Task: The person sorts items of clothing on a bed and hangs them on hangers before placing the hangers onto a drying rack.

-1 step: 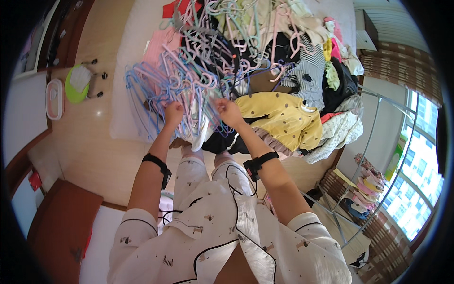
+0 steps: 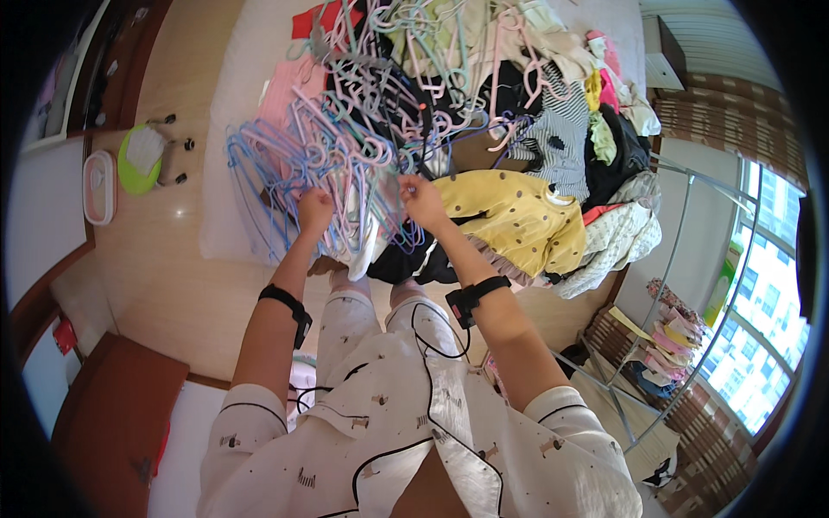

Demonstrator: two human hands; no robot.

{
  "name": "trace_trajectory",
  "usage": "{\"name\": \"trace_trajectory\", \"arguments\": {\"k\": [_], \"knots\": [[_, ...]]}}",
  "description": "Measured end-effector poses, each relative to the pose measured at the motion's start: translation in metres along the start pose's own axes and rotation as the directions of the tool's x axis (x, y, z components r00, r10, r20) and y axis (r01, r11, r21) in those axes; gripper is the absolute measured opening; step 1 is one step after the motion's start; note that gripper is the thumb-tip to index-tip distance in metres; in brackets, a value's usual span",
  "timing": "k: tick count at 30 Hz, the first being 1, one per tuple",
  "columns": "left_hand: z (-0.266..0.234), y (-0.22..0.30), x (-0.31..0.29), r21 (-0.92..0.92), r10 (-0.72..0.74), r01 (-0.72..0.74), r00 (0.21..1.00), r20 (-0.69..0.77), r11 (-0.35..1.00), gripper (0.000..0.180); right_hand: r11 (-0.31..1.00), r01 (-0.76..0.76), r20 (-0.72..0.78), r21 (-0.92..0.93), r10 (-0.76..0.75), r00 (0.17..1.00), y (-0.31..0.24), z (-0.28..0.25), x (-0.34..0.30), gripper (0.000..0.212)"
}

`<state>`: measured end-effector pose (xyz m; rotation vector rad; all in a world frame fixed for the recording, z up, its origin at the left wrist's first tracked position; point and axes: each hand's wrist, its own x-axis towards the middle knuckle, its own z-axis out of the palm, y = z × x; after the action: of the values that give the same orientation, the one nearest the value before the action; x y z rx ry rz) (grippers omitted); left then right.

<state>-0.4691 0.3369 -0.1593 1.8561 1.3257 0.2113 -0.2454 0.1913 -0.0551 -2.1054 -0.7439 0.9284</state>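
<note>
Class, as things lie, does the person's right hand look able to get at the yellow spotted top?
Probably yes: the right hand is beside the yellow spotted top, whose upper side looks largely uncovered; the hangers lie mostly left of it or beyond.

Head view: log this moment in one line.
left hand: at hangers, grip unclear; right hand: between hangers and yellow dotted top, grip unclear; striped garment: beyond top

Hangers (image 2: 371, 154) ahead; gap between forearms (image 2: 266, 356)

At left, a green stool (image 2: 128, 175) is placed beside a pink tub (image 2: 99, 192); at right, a metal rack (image 2: 691, 176) is set near a window (image 2: 773, 293) flanked by brown curtains (image 2: 725, 108).
</note>
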Motion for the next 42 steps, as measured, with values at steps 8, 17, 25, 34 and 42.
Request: {"name": "trace_trajectory", "arguments": {"k": [8,17,25,34,42], "knots": [[0.016,0.084,0.025,-0.291,0.155,-0.128,0.985,0.071,0.948,0.005,0.979,0.107,-0.485,-0.172,-0.179,0.856,0.002,-0.105,0.100,0.025],[0.043,0.154,0.027,-0.480,0.212,-0.075,0.948,0.239,0.874,0.004,0.791,-0.016,-0.236,-0.612,-0.163,0.958,-0.012,-0.121,0.149,0.024],[0.043,0.156,0.018,-0.485,0.199,-0.045,0.941,0.272,0.873,0.008,0.784,0.052,-0.345,-0.619,-0.330,0.879,-0.012,-0.131,0.136,0.019],[0.021,0.183,0.010,-0.476,0.193,-0.035,0.939,0.286,0.879,0.008,0.881,0.310,-0.743,-0.357,-0.469,0.477,-0.074,-0.219,0.100,0.020],[0.008,0.233,-0.003,-0.606,0.259,-0.011,0.910,0.324,0.795,0.009,0.641,0.309,-0.466,0.702,0.085,0.881,-0.061,-0.291,0.006,0.031]]}}
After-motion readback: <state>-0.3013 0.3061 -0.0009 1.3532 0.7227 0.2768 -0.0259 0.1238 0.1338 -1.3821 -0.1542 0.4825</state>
